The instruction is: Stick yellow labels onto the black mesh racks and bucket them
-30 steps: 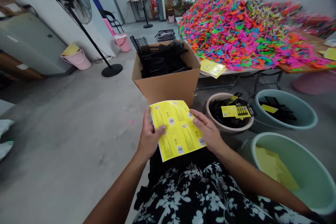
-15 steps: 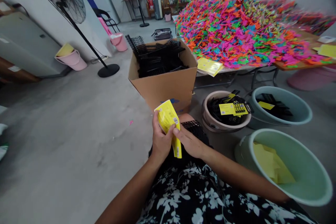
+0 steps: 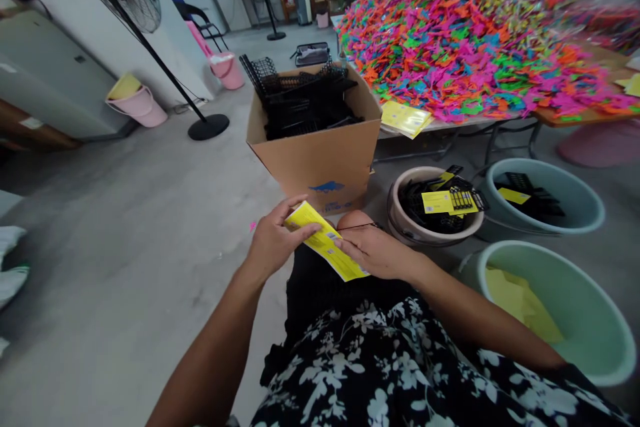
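Note:
A yellow printed card (image 3: 327, 247), slanting down to the right, spans the space between my hands above my lap. My left hand (image 3: 274, 240) grips its upper left end, thumb on top and fingers beneath. The lower right part is pinched by my right hand (image 3: 377, 252), its thumb and fingers lying across the print. A thin black edge shows just above the right hand's knuckles; what it belongs to is mostly hidden.
Ahead stands a cardboard box (image 3: 320, 160) of black mesh pieces. To the right are a pink bucket (image 3: 435, 235) and a blue tub (image 3: 583, 210) with black pieces, and a green tub (image 3: 595, 320) with yellow cards. Colourful plastic pieces (image 3: 450, 53) are heaped on a table.
The card has turned from near upright to a slant. My left hand has moved left and slightly up to its end. The black mesh beside my right hand has mostly gone from sight.

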### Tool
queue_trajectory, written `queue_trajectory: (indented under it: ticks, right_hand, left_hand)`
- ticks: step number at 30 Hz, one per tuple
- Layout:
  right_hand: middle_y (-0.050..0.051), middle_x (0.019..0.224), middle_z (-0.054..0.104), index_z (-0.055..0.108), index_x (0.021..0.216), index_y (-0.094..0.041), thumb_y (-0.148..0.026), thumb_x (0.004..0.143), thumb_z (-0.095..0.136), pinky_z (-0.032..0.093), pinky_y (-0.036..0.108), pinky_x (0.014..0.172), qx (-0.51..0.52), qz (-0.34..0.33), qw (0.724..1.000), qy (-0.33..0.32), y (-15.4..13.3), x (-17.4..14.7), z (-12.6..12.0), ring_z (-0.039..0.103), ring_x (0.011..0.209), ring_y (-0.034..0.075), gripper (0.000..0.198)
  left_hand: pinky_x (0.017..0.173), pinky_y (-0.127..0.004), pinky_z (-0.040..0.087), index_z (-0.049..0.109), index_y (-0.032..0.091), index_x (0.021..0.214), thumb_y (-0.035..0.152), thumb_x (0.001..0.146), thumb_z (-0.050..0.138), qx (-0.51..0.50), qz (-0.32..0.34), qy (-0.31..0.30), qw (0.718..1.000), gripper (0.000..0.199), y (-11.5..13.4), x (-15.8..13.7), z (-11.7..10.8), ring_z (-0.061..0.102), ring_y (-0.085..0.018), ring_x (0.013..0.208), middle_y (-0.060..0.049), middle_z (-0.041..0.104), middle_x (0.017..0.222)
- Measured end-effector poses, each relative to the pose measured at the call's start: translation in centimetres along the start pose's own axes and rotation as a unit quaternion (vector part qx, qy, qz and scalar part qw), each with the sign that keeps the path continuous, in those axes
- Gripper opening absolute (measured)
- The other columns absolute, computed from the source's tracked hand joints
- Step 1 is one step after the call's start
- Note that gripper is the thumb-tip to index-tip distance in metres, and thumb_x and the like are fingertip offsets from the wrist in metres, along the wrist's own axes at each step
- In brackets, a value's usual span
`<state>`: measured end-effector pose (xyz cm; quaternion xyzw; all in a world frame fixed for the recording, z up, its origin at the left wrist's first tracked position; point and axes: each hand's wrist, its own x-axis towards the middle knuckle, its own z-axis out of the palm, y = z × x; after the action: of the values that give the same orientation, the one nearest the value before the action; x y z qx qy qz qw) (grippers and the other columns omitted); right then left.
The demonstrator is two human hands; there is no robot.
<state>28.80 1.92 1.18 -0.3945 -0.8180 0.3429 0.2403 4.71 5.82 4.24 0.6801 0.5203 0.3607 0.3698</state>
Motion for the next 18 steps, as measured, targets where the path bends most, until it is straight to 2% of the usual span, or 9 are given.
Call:
queue_trajectory:
  ticks: [2,6,8,10,13,16,18]
  right_hand:
    - [0.007,0.085,0.068,0.065,0.091,-0.021,-0.043,0.113,0.031,0.046,0.033,0.070,-0.017,-0.004,1.000,-0.011,0.0,-0.2,0.0,0.060,0.075,0.020,0.046]
    - [0.009,0.093,0.072,0.069,0.099,-0.019,-0.038,0.113,0.033,0.048,0.035,0.076,-0.057,-0.025,0.998,-0.029,0.1,-1.2,-0.1,0.064,0.082,0.021,0.043]
    - [0.009,0.094,0.073,0.070,0.102,-0.019,-0.036,0.113,0.034,0.048,0.034,0.078,-0.076,-0.031,0.996,-0.039,0.0,-1.6,-0.1,0.066,0.083,0.021,0.042]
    - [0.009,0.095,0.074,0.071,0.103,-0.018,-0.035,0.113,0.035,0.049,0.035,0.079,-0.095,-0.033,0.994,-0.048,-0.4,-1.7,-0.1,0.066,0.083,0.021,0.041]
    - [0.010,0.096,0.074,0.074,0.102,-0.018,-0.036,0.112,0.037,0.051,0.036,0.081,-0.099,-0.036,0.994,-0.036,-0.8,-1.7,-0.1,0.067,0.084,0.022,0.042]
    - [0.009,0.102,0.077,0.076,0.108,-0.021,-0.034,0.111,0.041,0.053,0.038,0.086,-0.051,-0.034,0.998,-0.017,-0.7,-2.3,-0.9,0.069,0.090,0.023,0.038]
    - [0.008,0.110,0.078,0.076,0.114,-0.024,-0.033,0.110,0.043,0.054,0.039,0.092,-0.030,-0.020,0.999,-0.017,0.2,-3.5,-2.0,0.072,0.098,0.024,0.035]
  left_hand:
    - [0.077,-0.026,0.055,0.070,0.031,0.137,0.041,0.079,0.087,0.075,0.039,-0.031,0.996,0.061,0.4,0.2,-0.9,0.070,-0.019,0.085,-0.003,0.077,0.118]
    - [0.062,-0.022,0.048,0.052,0.035,0.155,0.044,0.085,0.082,0.147,0.079,-0.122,0.978,0.077,0.7,0.3,-2.0,0.061,-0.014,0.062,0.004,0.076,0.084]
    - [0.060,-0.021,0.046,0.054,0.033,0.153,0.045,0.087,0.079,0.159,0.087,-0.176,0.968,0.072,1.0,0.4,-2.2,0.059,-0.013,0.058,0.006,0.074,0.076]
    - [0.059,-0.021,0.045,0.068,0.033,0.140,0.047,0.090,0.076,0.166,0.102,-0.224,0.955,0.052,1.4,0.6,-2.1,0.061,-0.013,0.060,0.004,0.076,0.078]
    - [0.060,-0.021,0.047,0.081,0.031,0.114,0.048,0.094,0.070,0.169,0.121,-0.256,0.944,0.028,2.1,0.8,-1.6,0.064,-0.013,0.063,0.001,0.078,0.081]
    - [0.058,-0.021,0.047,0.084,0.028,0.096,0.048,0.096,0.067,0.149,0.101,-0.240,0.954,0.026,2.2,0.7,-2.3,0.065,-0.014,0.063,0.000,0.078,0.079]
    - [0.055,-0.021,0.046,0.084,0.027,0.088,0.048,0.093,0.070,0.137,0.081,-0.189,0.969,0.026,1.8,0.5,-3.7,0.065,-0.014,0.061,-0.001,0.078,0.076]
